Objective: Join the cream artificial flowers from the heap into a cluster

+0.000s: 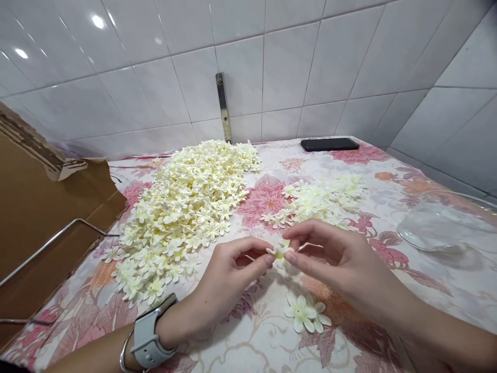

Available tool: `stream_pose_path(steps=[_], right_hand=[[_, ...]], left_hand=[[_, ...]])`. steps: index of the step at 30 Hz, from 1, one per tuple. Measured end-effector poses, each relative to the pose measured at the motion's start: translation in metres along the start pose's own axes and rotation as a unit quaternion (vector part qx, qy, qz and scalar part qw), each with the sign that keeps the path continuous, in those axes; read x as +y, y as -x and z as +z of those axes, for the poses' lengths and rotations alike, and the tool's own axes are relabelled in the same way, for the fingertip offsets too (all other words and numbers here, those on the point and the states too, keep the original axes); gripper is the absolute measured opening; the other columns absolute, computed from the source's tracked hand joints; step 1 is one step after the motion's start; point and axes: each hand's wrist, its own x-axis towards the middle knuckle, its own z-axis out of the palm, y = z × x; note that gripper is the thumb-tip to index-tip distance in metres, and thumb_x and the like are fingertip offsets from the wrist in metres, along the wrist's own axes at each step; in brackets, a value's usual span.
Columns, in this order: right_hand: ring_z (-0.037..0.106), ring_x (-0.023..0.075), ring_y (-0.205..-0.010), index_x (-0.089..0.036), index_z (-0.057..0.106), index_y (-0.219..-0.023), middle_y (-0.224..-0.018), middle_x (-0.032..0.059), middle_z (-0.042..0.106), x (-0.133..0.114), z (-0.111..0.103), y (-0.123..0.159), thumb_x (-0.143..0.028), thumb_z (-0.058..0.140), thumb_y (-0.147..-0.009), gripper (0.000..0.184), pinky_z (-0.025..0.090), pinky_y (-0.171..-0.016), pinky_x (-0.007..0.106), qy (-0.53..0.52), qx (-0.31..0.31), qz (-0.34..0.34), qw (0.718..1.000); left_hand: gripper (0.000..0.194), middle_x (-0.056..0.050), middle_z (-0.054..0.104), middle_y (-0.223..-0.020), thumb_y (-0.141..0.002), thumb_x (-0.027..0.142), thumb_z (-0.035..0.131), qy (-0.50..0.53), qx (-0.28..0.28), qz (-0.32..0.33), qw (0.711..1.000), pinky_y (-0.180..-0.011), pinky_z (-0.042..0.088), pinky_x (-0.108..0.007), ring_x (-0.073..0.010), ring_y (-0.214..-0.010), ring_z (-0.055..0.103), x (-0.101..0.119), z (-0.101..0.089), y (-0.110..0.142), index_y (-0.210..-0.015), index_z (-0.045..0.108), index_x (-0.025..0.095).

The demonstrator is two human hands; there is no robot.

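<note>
Between my two hands is a small white artificial flower (280, 252) with a pale yellow centre. My left hand (232, 269) pinches its left side between thumb and forefinger. On the other side, the thumb and fingers of my right hand (334, 257) close on the same flower. Just below, a couple of loose white flowers (304, 314) lie on the floral tablecloth (252, 357). Beyond my right hand spreads a smaller flat pile of white flowers (322, 199). A tall heap of cream-white flowers (190, 197) rises beyond my left hand.
A black phone (330, 144) lies at the table's back edge. At the right sits a clear glass bowl (442, 225). Brown cardboard (58, 207) with metal rods stands along the left. A metal strip (222, 106) leans upright by the tiled wall (291, 62).
</note>
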Motion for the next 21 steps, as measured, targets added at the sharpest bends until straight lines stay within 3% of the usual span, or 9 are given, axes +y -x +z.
stream_pose_path(steps=[2,5,8,12,15,18,21], right_hand=[[0.064,0.0182,-0.075,-0.021,0.064,-0.092,-0.086,0.0045,0.066,-0.003,0.002,0.001,-0.035,0.059,-0.081,0.019,0.051,-0.061,0.026,0.059,-0.034,-0.011,0.998],[0.055,0.0128,-0.053,-0.019,0.063,-0.071,-0.060,-0.0004,0.059,-0.005,0.004,0.002,-0.026,0.045,-0.089,0.027,0.042,-0.048,0.022,0.169,-0.071,-0.065,0.981],[0.047,0.0104,-0.044,-0.019,0.057,-0.061,-0.049,-0.0034,0.050,-0.002,0.003,0.002,-0.019,0.043,-0.089,0.031,0.035,-0.044,0.022,0.234,-0.036,-0.126,0.963],[0.055,0.0125,-0.050,-0.019,0.056,-0.067,-0.057,-0.0006,0.061,0.005,0.000,0.003,-0.014,0.047,-0.087,0.022,0.040,-0.049,0.024,0.268,0.040,-0.250,0.929],[0.062,0.0164,-0.060,-0.020,0.056,-0.076,-0.065,0.0026,0.066,0.008,-0.003,0.007,-0.008,0.048,-0.086,0.018,0.045,-0.053,0.027,0.285,0.070,-0.354,0.888],[0.064,0.0195,-0.071,-0.022,0.055,-0.083,-0.071,0.0039,0.066,0.010,-0.005,0.010,-0.004,0.048,-0.085,0.019,0.050,-0.062,0.030,0.317,0.067,-0.408,0.853],[0.062,0.0197,-0.071,-0.021,0.055,-0.084,-0.070,0.0043,0.064,0.013,-0.009,0.012,-0.003,0.046,-0.085,0.020,0.052,-0.067,0.032,0.340,0.050,-0.460,0.819]], left_hand=[[0.007,0.001,0.067,-0.074,-0.079,0.019,0.063,-0.023,0.009,0.018,1.000,-0.063,0.044,-0.020,-0.0120,-0.070,0.059,0.000,0.001,0.000,-0.076,0.069,0.019],[0.003,0.001,0.066,-0.073,-0.076,0.021,0.066,-0.022,0.025,0.001,0.999,-0.062,0.045,-0.020,-0.0127,-0.069,0.059,0.001,0.001,0.000,-0.075,0.067,0.018],[0.013,0.002,0.061,-0.066,-0.074,0.029,0.068,0.014,0.036,-0.048,0.998,-0.055,0.041,-0.020,-0.0115,-0.061,0.055,0.002,0.002,0.000,-0.071,0.062,0.018],[0.033,0.001,0.056,-0.053,-0.080,0.039,0.060,0.058,-0.040,-0.137,0.988,-0.050,0.035,-0.020,-0.0090,-0.050,0.048,0.006,0.004,0.005,-0.058,0.063,0.014],[0.039,-0.004,0.064,-0.063,-0.085,0.044,0.051,0.146,-0.103,-0.179,0.968,-0.054,0.038,-0.021,-0.0110,-0.055,0.054,0.007,0.005,0.007,-0.073,0.071,0.013],[0.040,-0.006,0.065,-0.066,-0.086,0.044,0.050,0.203,-0.109,-0.173,0.958,-0.056,0.042,-0.022,-0.0126,-0.058,0.056,0.008,0.005,0.007,-0.073,0.071,0.012],[0.028,-0.004,0.064,-0.070,-0.083,0.035,0.058,0.237,-0.093,-0.178,0.951,-0.058,0.044,-0.022,-0.0124,-0.063,0.056,0.010,0.004,0.005,-0.068,0.068,0.014]])
